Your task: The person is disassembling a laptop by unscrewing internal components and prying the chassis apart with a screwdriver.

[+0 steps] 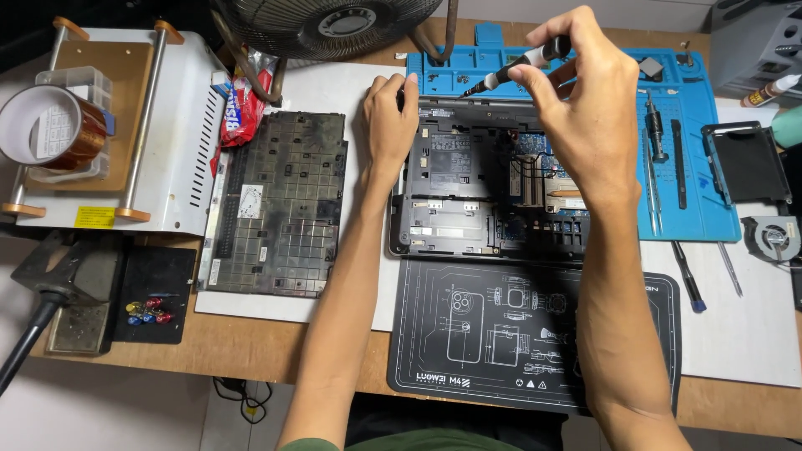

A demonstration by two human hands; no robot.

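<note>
Above an opened laptop [489, 200], the right hand [585, 100] grips a screwdriver [518, 65]; the left hand [388, 117] rests curled on the laptop's corner.

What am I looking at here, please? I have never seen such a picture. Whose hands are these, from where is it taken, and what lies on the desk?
There is no machine here. One camera, worn on a person's head, looks down at that person's own two bare hands.

On the wooden desk lies an opened laptop with its inner parts showing. Its removed bottom cover lies to the left of it. The left hand rests on the laptop's upper left corner. The right hand holds a small screwdriver, tip pointing at the laptop's top edge.

Around it: a blue repair mat with tools, a black mat in front, a small cooling fan at the right, and a roll of brown tape at the left.
</note>
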